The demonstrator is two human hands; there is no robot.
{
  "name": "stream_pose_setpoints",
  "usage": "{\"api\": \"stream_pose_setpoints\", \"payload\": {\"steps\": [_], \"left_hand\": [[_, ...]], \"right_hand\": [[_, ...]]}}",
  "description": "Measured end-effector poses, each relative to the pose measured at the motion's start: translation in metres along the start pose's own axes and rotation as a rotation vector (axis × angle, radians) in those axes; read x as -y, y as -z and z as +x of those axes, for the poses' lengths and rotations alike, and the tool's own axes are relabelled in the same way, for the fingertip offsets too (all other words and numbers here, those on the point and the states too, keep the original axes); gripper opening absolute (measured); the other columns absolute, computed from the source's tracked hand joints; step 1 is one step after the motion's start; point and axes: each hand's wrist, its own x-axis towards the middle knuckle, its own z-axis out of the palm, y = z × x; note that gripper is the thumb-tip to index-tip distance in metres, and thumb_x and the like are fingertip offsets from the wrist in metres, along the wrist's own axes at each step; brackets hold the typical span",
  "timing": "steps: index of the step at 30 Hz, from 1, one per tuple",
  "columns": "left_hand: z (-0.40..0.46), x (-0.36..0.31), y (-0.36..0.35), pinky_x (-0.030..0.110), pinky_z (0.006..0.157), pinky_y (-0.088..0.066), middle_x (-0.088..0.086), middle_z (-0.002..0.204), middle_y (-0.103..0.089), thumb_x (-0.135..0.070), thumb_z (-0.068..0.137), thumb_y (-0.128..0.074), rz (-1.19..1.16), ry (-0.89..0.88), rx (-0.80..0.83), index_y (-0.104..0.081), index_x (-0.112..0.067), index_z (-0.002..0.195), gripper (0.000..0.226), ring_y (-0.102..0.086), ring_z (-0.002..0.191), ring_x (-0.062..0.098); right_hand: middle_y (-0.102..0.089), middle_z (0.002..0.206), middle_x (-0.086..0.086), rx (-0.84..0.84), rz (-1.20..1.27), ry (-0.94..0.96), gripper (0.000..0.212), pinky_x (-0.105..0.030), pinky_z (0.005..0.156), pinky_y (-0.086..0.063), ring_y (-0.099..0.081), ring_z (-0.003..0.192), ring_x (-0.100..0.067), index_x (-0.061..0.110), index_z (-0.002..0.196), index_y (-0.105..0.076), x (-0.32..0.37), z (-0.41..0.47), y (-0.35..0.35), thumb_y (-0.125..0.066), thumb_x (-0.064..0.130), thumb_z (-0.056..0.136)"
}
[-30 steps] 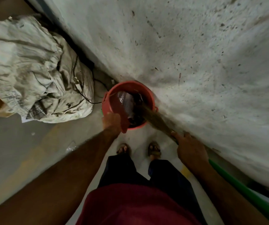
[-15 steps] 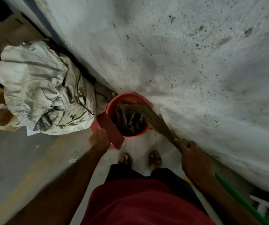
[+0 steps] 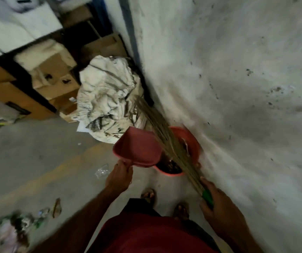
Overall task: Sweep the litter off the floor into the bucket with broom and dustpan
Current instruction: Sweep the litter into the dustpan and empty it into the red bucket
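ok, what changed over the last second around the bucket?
The broom bristles came up out of the orange bucket and now point up and away over it. The left hand lifted the red dustpan off the rim, pan facing up. Both grips unchanged: the right hand holds the broom's green handle. Bucket stayed put.

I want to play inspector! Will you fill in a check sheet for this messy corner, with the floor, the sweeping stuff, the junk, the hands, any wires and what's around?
Surface: grey concrete floor with a faded yellow stripe.
Job's things: red bucket by the wall, dark rubbish inside; red dustpan held at its rim; broom bristles slanting across the bucket; litter pile on the floor at lower left, a clear wrapper nearer the bucket.
Clutter: crumpled white sack; cardboard boxes.
Hands: left hand grips the dustpan; right hand grips the broom's green handle.
Cables: nothing seen for sure.
Surroundings: stained white wall; blurred shelving behind the boxes.
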Motion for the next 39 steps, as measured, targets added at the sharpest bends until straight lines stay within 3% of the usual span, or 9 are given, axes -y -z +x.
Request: {"api": "stream_pose_setpoints", "payload": {"steps": [8,11,13,19,22,25,28,32,39], "left_hand": [[-0.088,0.029,0.026,0.036,0.056,-0.044,0.001,0.081,-0.065,-0.044,0.092,-0.053,-0.159,0.232,-0.307,-0.037,-0.025,0.098,0.026,-0.065,0.073,0.025],[-0.126,0.044,0.033,0.033,0.051,-0.042,-0.006,0.071,-0.060,-0.041,0.090,-0.059,-0.250,0.336,-0.456,-0.040,-0.022,0.101,0.029,-0.058,0.058,0.013],[-0.151,0.058,0.035,0.029,0.047,-0.036,-0.010,0.068,-0.055,-0.034,0.091,-0.061,-0.328,0.427,-0.532,-0.043,-0.019,0.100,0.025,-0.052,0.052,0.004],[-0.228,0.129,0.025,0.034,0.055,-0.046,-0.003,0.079,-0.066,-0.043,0.090,-0.056,-0.456,0.680,-0.672,-0.041,-0.029,0.100,0.024,-0.063,0.066,0.017],[-0.264,0.169,0.018,0.039,0.059,-0.052,-0.002,0.078,-0.066,-0.046,0.089,-0.057,-0.536,0.785,-0.757,-0.042,-0.028,0.100,0.026,-0.063,0.065,0.018],[-0.302,0.211,0.012,0.034,0.059,-0.047,-0.007,0.080,-0.064,-0.042,0.090,-0.059,-0.631,0.869,-0.835,-0.045,-0.026,0.103,0.025,-0.060,0.064,0.012],[-0.341,0.258,0.004,0.033,0.059,-0.041,-0.004,0.081,-0.064,-0.042,0.091,-0.060,-0.641,0.948,-0.863,-0.045,-0.024,0.101,0.025,-0.059,0.068,0.017],[-0.388,0.325,-0.021,0.040,0.064,-0.052,-0.001,0.076,-0.067,-0.049,0.088,-0.057,-0.745,1.067,-0.900,-0.042,-0.030,0.093,0.025,-0.065,0.069,0.023],[-0.457,0.414,-0.039,0.040,0.062,-0.050,0.002,0.072,-0.065,-0.047,0.088,-0.055,-0.842,1.274,-0.967,-0.040,-0.026,0.087,0.025,-0.064,0.065,0.026]], "right_hand": [[-0.055,0.137,0.012,0.173,0.065,0.255,0.069,-0.030,0.102,-0.045,-0.056,0.122,-0.012,0.051,0.139,-0.038,0.006,0.002,0.015,-0.070,0.044,0.078],[-0.065,0.107,0.024,0.232,-0.062,0.375,0.064,-0.025,0.085,-0.050,-0.063,0.099,-0.003,0.076,0.119,-0.032,0.022,0.010,0.011,-0.072,0.046,0.078],[-0.063,0.088,0.031,0.235,-0.074,0.432,0.054,-0.016,0.072,-0.048,-0.062,0.082,0.008,0.069,0.114,-0.043,0.039,0.010,0.005,-0.074,0.051,0.074],[-0.061,0.104,0.022,0.306,-0.175,0.642,0.050,0.002,0.077,-0.036,-0.054,0.088,0.017,0.057,0.107,-0.039,0.104,-0.010,-0.039,-0.077,0.046,0.076],[-0.052,0.136,0.007,0.394,-0.374,0.733,0.073,-0.033,0.111,-0.035,-0.045,0.137,-0.020,0.047,0.129,-0.046,0.093,0.006,-0.092,-0.083,0.049,0.067],[-0.047,0.142,-0.022,0.223,-0.436,0.751,0.120,-0.067,0.100,-0.030,-0.058,0.121,-0.036,0.058,0.130,-0.040,0.018,0.098,-0.196,-0.099,0.049,0.025],[-0.072,0.105,-0.004,0.383,-0.539,0.721,0.078,-0.043,0.084,-0.049,-0.068,0.093,-0.021,0.041,0.120,-0.058,0.097,0.035,-0.227,-0.094,0.041,0.051],[-0.071,0.104,-0.001,0.387,-0.603,0.773,0.052,-0.020,0.093,-0.040,-0.067,0.095,-0.018,0.024,0.118,-0.066,0.226,-0.078,-0.225,-0.081,0.041,0.071],[-0.064,0.124,-0.008,0.563,-0.695,0.839,0.061,-0.032,0.094,-0.048,-0.058,0.118,-0.025,0.024,0.131,-0.059,0.302,-0.110,-0.313,-0.075,0.047,0.077]]}}
